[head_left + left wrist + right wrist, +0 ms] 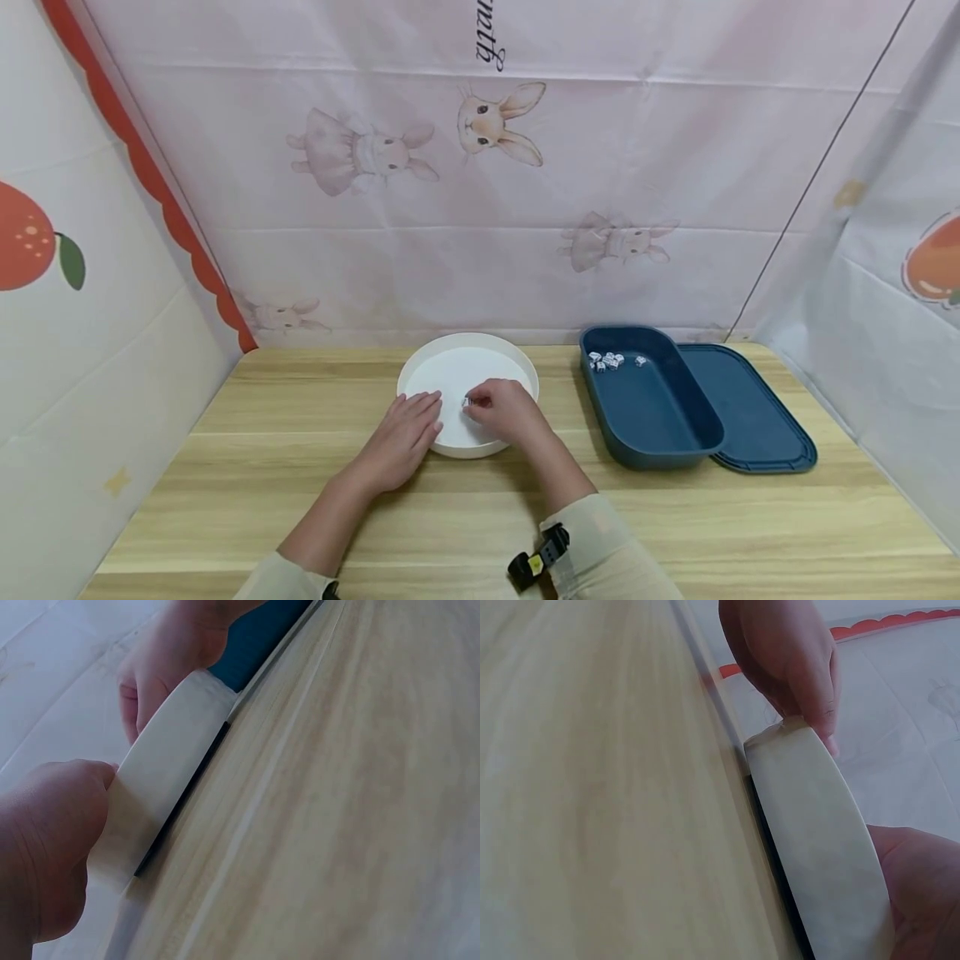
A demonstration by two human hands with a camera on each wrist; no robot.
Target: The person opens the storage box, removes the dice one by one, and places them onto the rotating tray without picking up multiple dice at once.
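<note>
A round white tray point(480, 354) with a raised rim lies on the table before me. My right hand point(508, 410) is over its middle and pinches a small white die point(467, 402) between thumb and fingertips. At the tray's left side my left hand point(405, 437) rests over the rim, its fingers straight and pointing inward. The left wrist view shows the tray's outer wall point(169, 765) beside that hand. In the right wrist view the tray wall point(821, 825) hides the right hand's fingertips and the die.
To the right stands a deep blue bin point(652, 408) with several white dice point(609, 361) at its far end. Its blue lid point(757, 408) lies flat on the wooden table point(300, 408), partly under the bin. A printed cloth point(420, 275) hangs behind the table.
</note>
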